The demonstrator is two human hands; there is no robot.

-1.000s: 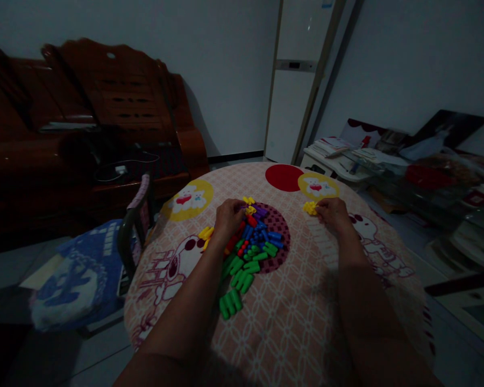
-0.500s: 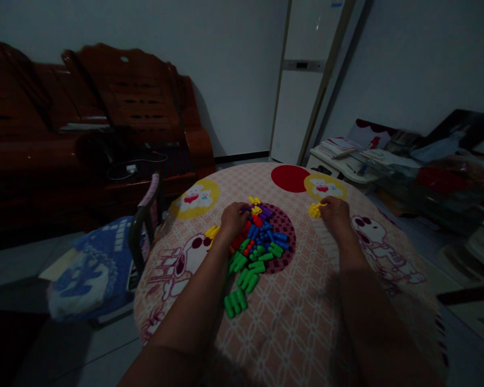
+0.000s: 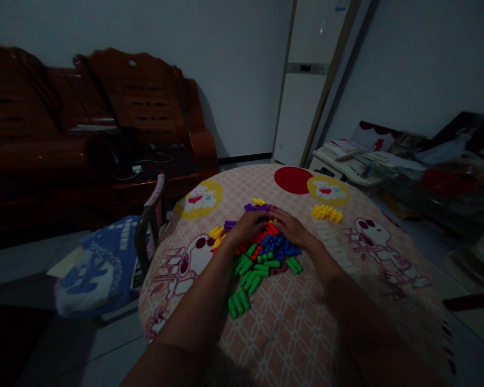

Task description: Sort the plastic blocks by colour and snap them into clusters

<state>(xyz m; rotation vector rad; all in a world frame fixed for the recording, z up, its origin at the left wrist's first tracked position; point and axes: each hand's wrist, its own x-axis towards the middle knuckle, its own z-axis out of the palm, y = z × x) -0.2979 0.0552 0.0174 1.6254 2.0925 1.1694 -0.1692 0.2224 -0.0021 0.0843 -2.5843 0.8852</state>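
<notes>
A heap of small plastic toy blocks with rounded tube shapes lies mid-table. My left hand (image 3: 249, 226) is over the heap's upper left side, fingers bent down among red and purple blocks. Coming in from the right, my right hand (image 3: 290, 227) has its fingers bent over the heap's top, their tips close to those of my left hand. A bit of yellow shows beneath the fingers; what either hand grips is mostly hidden. Green blocks (image 3: 250, 280) spread toward me, blue blocks (image 3: 282, 247) lie below my right hand, and purple blocks (image 3: 230, 225) lie left.
A row of yellow blocks (image 3: 327, 213) stands apart on the right of the round table's patterned cloth (image 3: 282, 333). A chair (image 3: 145, 242) with a blue cloth (image 3: 100, 269) is at the left edge. Behind are a wooden sofa (image 3: 141, 102) and a white cabinet-like unit (image 3: 302, 107).
My right hand has left the yellow blocks on the right and moved left to the heap. More of the yellow row shows. My left hand has shifted slightly right, and the view has moved a little.
</notes>
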